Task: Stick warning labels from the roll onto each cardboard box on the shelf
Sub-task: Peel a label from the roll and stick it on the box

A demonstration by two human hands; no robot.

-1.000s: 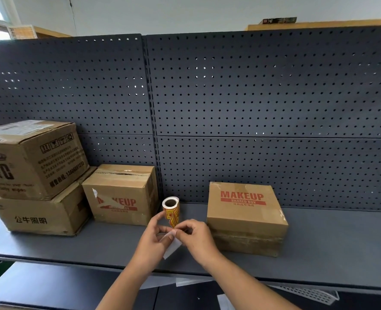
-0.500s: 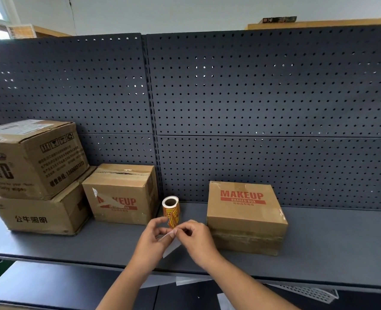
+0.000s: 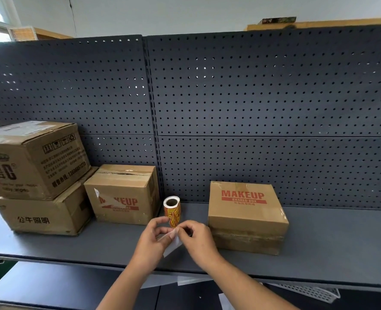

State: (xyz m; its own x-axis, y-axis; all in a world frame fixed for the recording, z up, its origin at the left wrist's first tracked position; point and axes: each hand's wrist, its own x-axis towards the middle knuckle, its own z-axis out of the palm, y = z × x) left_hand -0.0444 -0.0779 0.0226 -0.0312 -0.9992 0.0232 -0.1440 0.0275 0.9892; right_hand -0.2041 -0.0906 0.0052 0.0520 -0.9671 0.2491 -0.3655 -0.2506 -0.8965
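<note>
A small roll of yellow-and-red warning labels (image 3: pixel 172 209) stands upright on the dark shelf (image 3: pixel 330 247). Just in front of it, my left hand (image 3: pixel 152 239) and my right hand (image 3: pixel 198 238) together pinch a white strip of label backing (image 3: pixel 171 245) that hangs down between them. A MAKEUP box (image 3: pixel 246 217) sits to the right of my hands. Another MAKEUP box (image 3: pixel 122 194) stands to the left, with a pale piece stuck over its print. At far left, a printed box (image 3: pixel 33 158) is stacked on a wider box (image 3: pixel 42 214).
A dark pegboard (image 3: pixel 252 108) backs the shelf. The shelf's front edge runs just below my wrists. A white wire basket (image 3: pixel 308 291) and loose white paper (image 3: pixel 191 280) lie on the level beneath.
My hands stay in the same place in front of the roll. My fingers have shifted slightly on the white backing strip.
</note>
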